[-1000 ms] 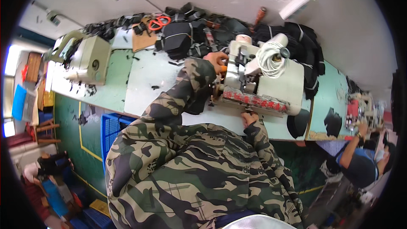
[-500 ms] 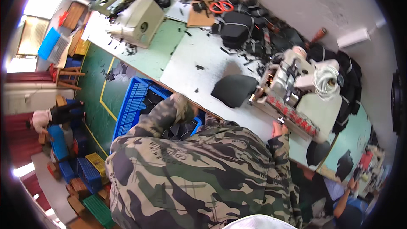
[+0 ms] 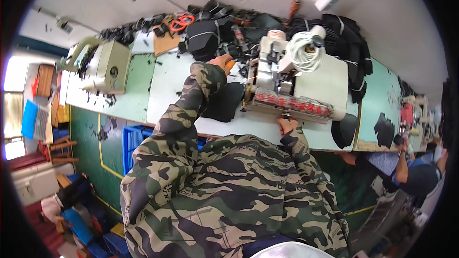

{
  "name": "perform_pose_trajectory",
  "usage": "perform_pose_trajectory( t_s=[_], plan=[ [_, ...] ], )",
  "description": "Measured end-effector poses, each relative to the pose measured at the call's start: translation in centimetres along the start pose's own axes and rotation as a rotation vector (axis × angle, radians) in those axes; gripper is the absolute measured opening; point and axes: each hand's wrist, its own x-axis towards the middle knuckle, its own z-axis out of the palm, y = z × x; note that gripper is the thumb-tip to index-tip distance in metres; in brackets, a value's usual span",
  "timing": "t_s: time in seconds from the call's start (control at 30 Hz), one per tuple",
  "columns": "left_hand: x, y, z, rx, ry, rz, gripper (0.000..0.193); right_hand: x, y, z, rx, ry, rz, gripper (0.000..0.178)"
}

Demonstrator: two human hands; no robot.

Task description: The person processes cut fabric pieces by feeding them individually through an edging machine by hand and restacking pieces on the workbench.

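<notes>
- Far left, past the table's end, I see a green floor (image 3: 86, 129) with yellow lines, a blue crate (image 3: 136, 138) just under the table edge, and a blue flat thing and wooden pieces stacked by a bright opening.
- The long table (image 3: 167, 86) runs across in front of me, pale green at the ends and whiter in the middle, strewn with small black scraps.
- On its left part stands a cream sewing machine (image 3: 103, 67), with black offcuts lying around its base.
- Behind it, along the grey wall, lie a brown cardboard sheet (image 3: 167, 43), red-handled scissors (image 3: 181, 20) on top of it, and a heap of black bags and straps (image 3: 205, 36).
- My left hand (image 3: 221, 62) reaches up the table in a camouflage sleeve; the fingers are curled around something small and orange, too small for me to tell what it is.
- A dark piece of cloth (image 3: 224, 102) lies flat beside that arm, touching the second machine's left edge.
- That white machine (image 3: 296, 79) carries a coil of white cord (image 3: 303, 52) on top and a red patterned strip along its front.
- My right hand (image 3: 287, 125) rests against the machine's front edge; I cannot tell whether it grips anything.
- Far right, more black cloth pieces lie on the green end, and another person in blue bends over there.
</notes>
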Motion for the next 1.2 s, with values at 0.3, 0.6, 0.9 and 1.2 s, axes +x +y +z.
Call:
perform_pose_trajectory(
  t_s=[0.3, 0.6, 0.9, 1.2],
  plan=[
    [2.0, 12.2, 0.5, 0.068, 0.011, 0.431, 0.032, 0.2, 0.7, -0.4, 0.013, 0.008, -0.004, 0.025],
    [5.4, 2.4, 0.1, 0.115, -0.004, -0.008, 0.019, 0.1, 0.1, -0.1, 0.03, -0.016, -0.031, 0.027],
    [1.4, 2.5, 1.1, 0.341, -0.272, 0.036, 0.034, 1.4, 2.9, -0.9, -0.085, 0.001, -0.096, 0.027],
    [0.9, 1.7, 1.5, 0.224, -0.307, -0.117, 0.038, 0.6, 0.6, -1.0, -0.065, -0.027, -0.044, 0.026]
  ],
)
